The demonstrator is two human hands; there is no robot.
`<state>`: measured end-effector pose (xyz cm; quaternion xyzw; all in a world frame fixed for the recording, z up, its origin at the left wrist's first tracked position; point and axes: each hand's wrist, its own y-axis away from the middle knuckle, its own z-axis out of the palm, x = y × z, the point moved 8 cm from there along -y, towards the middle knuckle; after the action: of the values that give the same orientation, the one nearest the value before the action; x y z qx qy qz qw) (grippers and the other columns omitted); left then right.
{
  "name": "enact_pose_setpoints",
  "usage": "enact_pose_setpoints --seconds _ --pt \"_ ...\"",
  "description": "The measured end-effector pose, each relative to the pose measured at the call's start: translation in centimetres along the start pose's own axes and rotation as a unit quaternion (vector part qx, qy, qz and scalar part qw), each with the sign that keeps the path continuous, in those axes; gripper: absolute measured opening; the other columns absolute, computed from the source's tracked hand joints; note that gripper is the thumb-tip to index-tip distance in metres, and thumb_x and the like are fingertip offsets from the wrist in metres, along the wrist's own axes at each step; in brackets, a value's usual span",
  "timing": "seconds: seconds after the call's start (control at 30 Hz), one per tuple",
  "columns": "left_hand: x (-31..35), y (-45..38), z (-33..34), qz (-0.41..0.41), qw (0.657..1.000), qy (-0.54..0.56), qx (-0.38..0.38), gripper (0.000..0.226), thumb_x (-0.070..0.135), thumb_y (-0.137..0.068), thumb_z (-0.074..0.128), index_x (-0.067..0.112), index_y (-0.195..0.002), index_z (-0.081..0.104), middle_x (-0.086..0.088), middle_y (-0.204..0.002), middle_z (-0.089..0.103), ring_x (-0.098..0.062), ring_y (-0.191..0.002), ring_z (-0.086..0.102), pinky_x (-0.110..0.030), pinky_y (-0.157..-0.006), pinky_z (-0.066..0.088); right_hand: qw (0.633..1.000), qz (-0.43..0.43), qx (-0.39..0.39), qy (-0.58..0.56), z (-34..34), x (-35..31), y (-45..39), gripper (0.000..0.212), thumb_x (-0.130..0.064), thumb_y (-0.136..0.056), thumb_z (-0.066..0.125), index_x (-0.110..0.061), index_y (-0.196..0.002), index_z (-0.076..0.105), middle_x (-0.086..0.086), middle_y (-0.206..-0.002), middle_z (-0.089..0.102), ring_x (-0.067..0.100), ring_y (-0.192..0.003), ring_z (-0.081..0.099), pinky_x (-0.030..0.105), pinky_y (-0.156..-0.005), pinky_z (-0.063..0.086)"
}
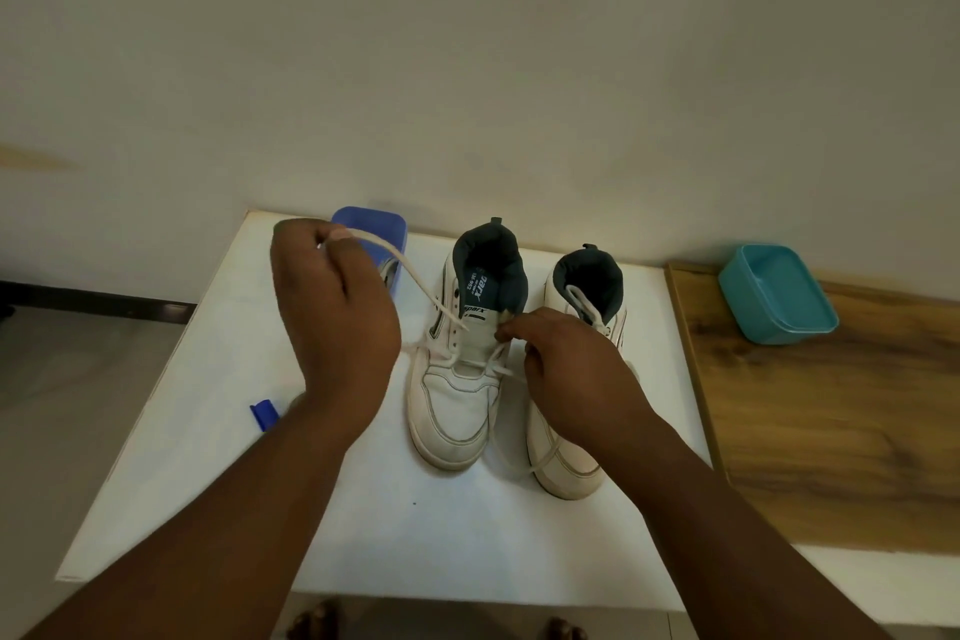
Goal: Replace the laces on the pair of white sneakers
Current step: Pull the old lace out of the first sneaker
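Two white sneakers with dark collars stand side by side on a white table (395,535), toes toward me. The left sneaker (457,411) is partly laced. My left hand (332,317) is raised to its left and pinches one end of the white lace (410,276), which runs taut down to an eyelet on the tongue. My right hand (566,369) rests on the left sneaker's right eyelet edge, fingertips pinched at the lace there. The right sneaker (576,463) sits partly hidden under my right hand, with a lace in its upper eyelets and a loose strand across its toe.
A blue plastic box (384,224) stands at the table's back behind my left hand. A small blue object (265,413) lies near the left edge. A teal container (779,296) rests on a wooden surface (810,431) to the right. A plain wall rises behind.
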<state>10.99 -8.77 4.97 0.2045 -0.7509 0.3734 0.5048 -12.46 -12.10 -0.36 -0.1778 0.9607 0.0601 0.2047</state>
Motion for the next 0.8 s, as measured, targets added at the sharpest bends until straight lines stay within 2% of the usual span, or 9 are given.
enact_pose_setpoints --seconds 0.2,0.27,0.33,0.4,0.47,0.53,0.6,0.73,0.8 --pt "-0.4 1.0 1.7 -0.036 0.994 -0.025 -0.101 0.024 0.014 -0.098 0.046 0.019 -0.075 0.047 0.008 -0.068 0.05 -0.006 -0.061 0.048 -0.013 -0.053 0.034 0.999 -0.008 0.032 0.006 -0.3 -0.2 0.2 0.028 -0.017 -0.098 0.055 -0.027 -0.12 0.07 -0.005 -0.118 0.068 0.015 -0.106 0.062 0.03 -0.091 0.049" --pt "-1.4 1.0 2.9 -0.082 0.976 -0.072 -0.187 0.028 0.02 -0.1 0.045 0.023 -0.072 0.046 0.007 -0.067 0.049 -0.009 -0.062 0.049 -0.019 -0.056 0.038 0.999 -0.008 0.035 0.009 -0.2 -0.2 0.3 0.024 -0.026 -0.099 0.056 -0.03 -0.119 0.068 -0.007 -0.115 0.067 0.015 -0.103 0.061 0.033 -0.089 0.051" --pt "-3.7 2.9 5.2 -0.139 0.895 -0.193 -0.378 0.017 0.019 -0.101 0.046 0.016 -0.088 0.057 -0.001 -0.08 0.056 -0.02 -0.076 0.056 -0.029 -0.066 0.045 0.999 -0.003 0.03 0.01 0.0 -0.2 0.3 0.023 -0.04 -0.098 0.057 -0.033 -0.119 0.065 -0.008 -0.111 0.066 0.014 -0.101 0.06 0.035 -0.086 0.051" --pt "-5.6 6.2 6.2 -0.159 0.78 -0.305 -0.522 0.026 0.023 -0.1 0.049 0.007 -0.119 0.058 -0.013 -0.1 0.058 -0.026 -0.093 0.059 -0.028 -0.07 0.044 1.0 0.004 0.015 0.01 0.3 -0.2 0.3 0.03 -0.052 -0.095 0.06 -0.035 -0.119 0.063 -0.01 -0.11 0.065 0.013 -0.101 0.058 0.034 -0.086 0.05" --pt "-5.9 8.0 6.2 -0.142 0.731 -0.324 -0.583 0.031 0.034 -0.096 0.054 0.01 -0.111 0.065 -0.015 -0.099 0.059 -0.022 -0.088 0.06 -0.026 -0.062 0.038 1.0 0.001 -0.002 0.017 0.4 -0.4 0.2 0.037 -0.055 -0.09 0.066 -0.037 -0.122 0.062 -0.01 -0.113 0.066 0.013 -0.104 0.058 0.034 -0.09 0.05" --pt "-6.3 7.1 6.1 -0.125 0.747 -0.333 -0.562 0.027 0.037 -0.091 0.059 0.013 -0.08 0.063 -0.014 -0.091 0.064 -0.016 -0.073 0.056 -0.027 -0.058 0.034 1.0 -0.007 -0.009 0.024 0.4 -0.5 0.2 0.04 -0.048 -0.09 0.071 -0.036 -0.126 0.061 -0.01 -0.112 0.068 0.013 -0.104 0.059 0.034 -0.092 0.049" --pt "-6.5 6.1 5.6 -0.093 0.748 -0.372 -0.542 0.027 0.037 -0.09 0.062 0.021 -0.07 0.056 -0.007 -0.074 0.054 -0.012 -0.065 0.05 -0.028 -0.06 0.035 0.999 -0.016 -0.005 0.035 0.6 -0.6 0.3 0.041 -0.035 -0.091 0.072 -0.036 -0.131 0.06 -0.011 -0.104 0.071 0.013 -0.101 0.06 0.034 -0.092 0.049" --pt "-6.5 5.5 5.0 -0.039 0.718 -0.454 -0.526 0.014 0.029 -0.09 0.068 0.02 -0.095 0.058 0.004 -0.085 0.055 -0.014 -0.081 0.056 -0.028 -0.075 0.045 0.999 -0.016 0.004 0.037 0.7 -0.4 0.2 0.048 -0.023 -0.092 0.071 -0.038 -0.136 0.059 -0.011 -0.096 0.074 0.013 -0.094 0.062 0.038 -0.093 0.051" --pt "-6.9 5.8 4.8 -0.024 0.694 -0.488 -0.529 0.023 0.025 -0.09 0.069 0.021 -0.111 0.06 0.002 -0.101 0.062 -0.017 -0.094 0.062 -0.031 -0.086 0.049 0.999 -0.019 0.001 0.04 0.9 -0.4 0.1 0.05 -0.024 -0.094 0.07 -0.037 -0.14 0.057 -0.009 -0.099 0.074 0.015 -0.095 0.062 0.039 -0.095 0.05"
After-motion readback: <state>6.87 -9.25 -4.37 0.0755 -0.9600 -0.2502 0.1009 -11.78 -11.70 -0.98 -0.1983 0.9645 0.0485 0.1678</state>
